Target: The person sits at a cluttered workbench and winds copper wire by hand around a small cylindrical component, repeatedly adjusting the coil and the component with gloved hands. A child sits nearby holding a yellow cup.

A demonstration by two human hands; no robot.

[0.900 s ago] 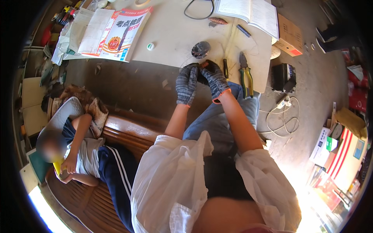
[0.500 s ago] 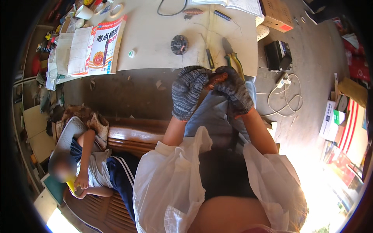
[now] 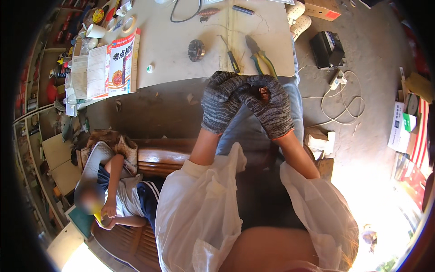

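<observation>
My left hand (image 3: 222,103) and my right hand (image 3: 273,109), both in grey knitted gloves, meet just off the table's near edge, above my lap. Between them is a coil of copper wire (image 3: 263,93), mostly covered by the gloves; its reddish-brown strands show among my right fingers. My left fingers are curled in against it, though their tips are hidden. Just beyond on the table (image 3: 174,63) lie pliers with green and yellow handles (image 3: 262,59) and a thin dark-handled tool like a screwdriver (image 3: 233,60). A round dark motor-like part (image 3: 196,50) sits left of them.
Left on the table are a red-and-white book (image 3: 123,63), tape rolls (image 3: 129,24), a white cup (image 3: 95,31) and a small cap (image 3: 150,69). A power strip (image 3: 337,80) with trailing cord lies on the floor at right. Another person (image 3: 124,195) reclines on a wooden bench.
Both hands have drawn closer together, and the coil has turned so that less of it shows. The whole view has shifted slightly; the table items lie as before.
</observation>
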